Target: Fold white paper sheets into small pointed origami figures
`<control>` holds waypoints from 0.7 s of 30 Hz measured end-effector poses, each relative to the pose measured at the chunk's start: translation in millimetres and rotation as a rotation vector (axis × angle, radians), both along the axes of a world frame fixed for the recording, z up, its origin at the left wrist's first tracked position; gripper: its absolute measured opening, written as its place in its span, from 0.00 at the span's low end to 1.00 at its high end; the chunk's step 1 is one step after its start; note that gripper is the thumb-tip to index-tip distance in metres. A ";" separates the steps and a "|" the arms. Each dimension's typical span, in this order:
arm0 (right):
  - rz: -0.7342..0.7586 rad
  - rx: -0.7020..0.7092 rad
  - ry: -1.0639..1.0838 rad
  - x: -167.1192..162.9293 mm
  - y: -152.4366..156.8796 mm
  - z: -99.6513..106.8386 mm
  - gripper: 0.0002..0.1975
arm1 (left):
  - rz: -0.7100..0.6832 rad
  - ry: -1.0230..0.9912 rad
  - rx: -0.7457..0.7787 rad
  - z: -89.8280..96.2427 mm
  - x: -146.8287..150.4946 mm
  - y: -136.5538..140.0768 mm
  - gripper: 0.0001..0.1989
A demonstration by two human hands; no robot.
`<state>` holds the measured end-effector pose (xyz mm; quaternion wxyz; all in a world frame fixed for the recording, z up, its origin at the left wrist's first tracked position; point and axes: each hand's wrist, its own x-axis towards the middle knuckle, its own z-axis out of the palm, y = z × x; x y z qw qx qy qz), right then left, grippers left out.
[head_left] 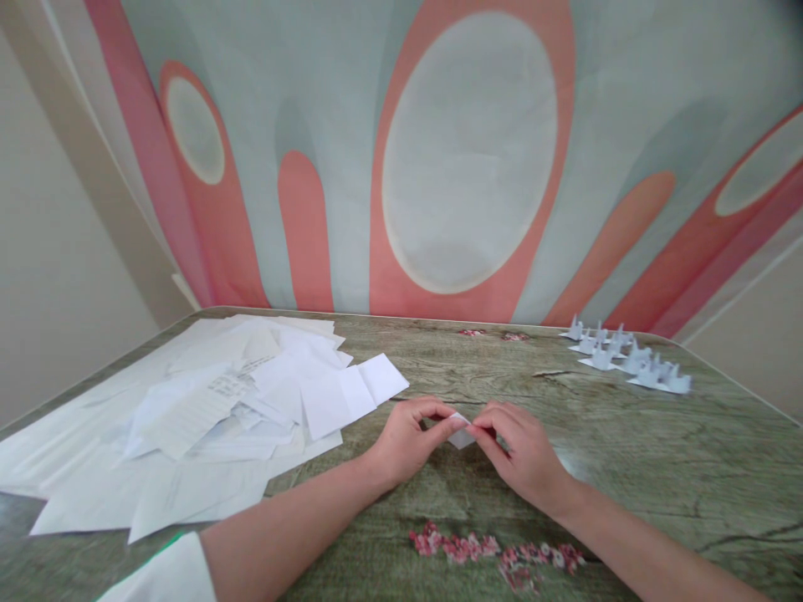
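Head view: the folded paper (pixel 461 437) sat between both hands, at three o'clock from the left hand (pixel 405 435) and nine o'clock from the right hand (pixel 519 445), neither clearly nearer. Each hand grasped it in a pinch. It looked small, white, thin and diamond-like, one corner toward six o'clock; its long axis could not be told. At its nine o'clock lay a heap of sheets (pixel 188 418), flat and overlapping; toward two o'clock stood spiky paper figures (pixel 636 359) on the wood-grained counter (pixel 640 468).
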<state>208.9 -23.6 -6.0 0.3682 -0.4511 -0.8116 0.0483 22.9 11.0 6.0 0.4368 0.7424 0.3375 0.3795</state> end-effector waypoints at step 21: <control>0.049 -0.216 0.137 -2.9 -2.0 5.2 0.11 | -0.042 -0.025 -0.066 -1.6 -0.9 2.1 0.12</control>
